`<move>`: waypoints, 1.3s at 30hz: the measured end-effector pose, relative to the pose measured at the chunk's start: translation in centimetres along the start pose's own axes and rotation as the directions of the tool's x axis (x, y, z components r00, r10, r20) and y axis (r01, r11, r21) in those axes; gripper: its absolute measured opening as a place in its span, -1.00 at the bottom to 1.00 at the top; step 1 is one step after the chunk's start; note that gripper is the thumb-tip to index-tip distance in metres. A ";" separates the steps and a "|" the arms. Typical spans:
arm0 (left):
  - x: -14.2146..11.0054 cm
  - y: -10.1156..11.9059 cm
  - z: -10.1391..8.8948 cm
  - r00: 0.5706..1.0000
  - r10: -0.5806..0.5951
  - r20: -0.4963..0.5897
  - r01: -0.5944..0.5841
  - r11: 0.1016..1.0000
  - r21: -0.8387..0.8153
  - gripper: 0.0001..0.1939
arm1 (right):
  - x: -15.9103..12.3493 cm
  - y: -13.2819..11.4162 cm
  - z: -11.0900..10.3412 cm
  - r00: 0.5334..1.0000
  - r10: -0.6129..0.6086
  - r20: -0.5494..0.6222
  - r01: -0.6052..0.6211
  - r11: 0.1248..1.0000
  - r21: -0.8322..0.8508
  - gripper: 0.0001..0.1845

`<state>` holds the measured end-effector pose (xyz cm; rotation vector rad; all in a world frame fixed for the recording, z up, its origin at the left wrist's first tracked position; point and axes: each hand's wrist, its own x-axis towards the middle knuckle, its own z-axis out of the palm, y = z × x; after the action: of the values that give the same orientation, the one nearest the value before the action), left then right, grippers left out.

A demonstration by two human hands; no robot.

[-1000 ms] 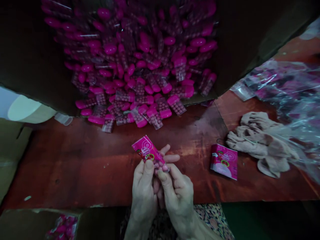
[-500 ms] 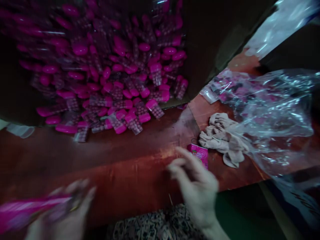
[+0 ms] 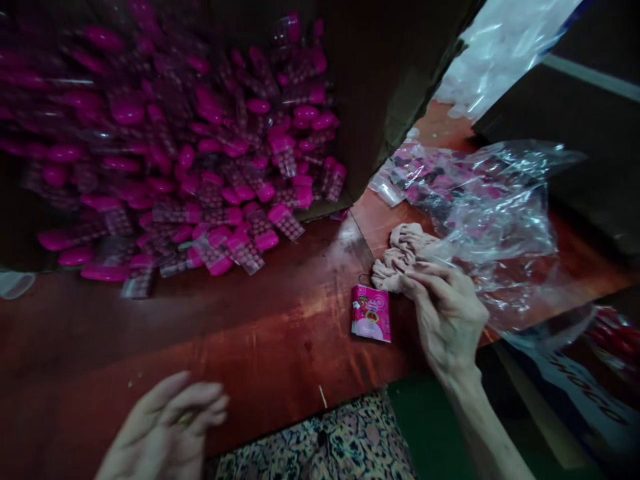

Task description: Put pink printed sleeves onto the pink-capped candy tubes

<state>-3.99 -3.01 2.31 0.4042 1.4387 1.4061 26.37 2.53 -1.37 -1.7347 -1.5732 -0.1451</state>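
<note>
My left hand (image 3: 167, 427) hovers low over the reddish wooden table (image 3: 260, 333) at the bottom left, fingers loosely curled. A small glint shows between them, too small to identify. My right hand (image 3: 445, 313) reaches to the right, its fingers resting on a crumpled beige cloth (image 3: 397, 257). Just left of that hand lies a pink printed packet (image 3: 370, 313), flat on the table. Further away, a large heap of clear blister packs with pink caps (image 3: 200, 173) fills a dark cardboard box (image 3: 380, 80).
A crumpled clear plastic bag (image 3: 490, 220) holding pink items lies behind the cloth. A white plastic sack (image 3: 500, 53) sits beyond it. A printed carton (image 3: 570, 380) stands at the lower right, and my patterned lap (image 3: 320, 440) lies below the table edge.
The view has swung to the right. My hands have separated, and the pink packet they held no longer shows. My right hand has moved onto the cloth.
</note>
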 end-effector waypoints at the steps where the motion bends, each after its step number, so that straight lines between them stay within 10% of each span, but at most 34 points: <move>1: -0.9 -0.3 1.2 1.000 -0.010 0.027 0.008 0.999 0.043 -0.75 | -0.5 -0.6 -0.4 1.000 0.016 0.008 -0.016 1.000 0.013 -0.82; 7: -1.7 -2.9 9.1 0.914 -0.108 0.392 -0.046 0.931 0.363 -0.84 | -3.5 -2.8 -1.6 0.926 0.172 0.337 -0.192 0.981 0.027 -0.62; 11: -1.2 -4.7 11.6 0.829 -0.119 0.547 -0.157 0.889 0.430 -0.81 | -4.1 -2.7 -1.4 0.949 -0.027 0.314 0.011 0.999 0.052 -0.51; 15: -1.0 -6.1 12.1 0.820 -0.122 0.559 -0.163 0.887 0.432 -0.80 | -4.1 -2.4 -1.1 0.927 -0.180 0.330 0.135 0.979 0.153 -0.76; 31: -0.4 -7.2 11.7 0.850 -0.093 0.519 -0.104 0.935 0.338 -0.84 | -4.3 -1.3 -0.9 0.950 -0.107 0.294 0.004 0.944 0.330 -0.72; 35: -1.1 -6.6 11.9 0.896 0.029 0.443 -0.215 0.902 0.375 -0.83 | -4.4 -1.6 -0.9 0.985 -0.028 0.173 -0.028 0.950 0.310 -0.73; 39: -1.7 -6.0 12.9 0.843 -0.100 0.529 -0.111 0.929 0.353 -0.72 | -4.3 -3.5 -0.9 0.983 -0.176 0.049 0.157 0.951 0.267 -0.65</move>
<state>9.69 0.89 0.61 0.9702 1.2157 0.9024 22.64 -1.72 -1.53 -1.4165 -1.7077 0.0427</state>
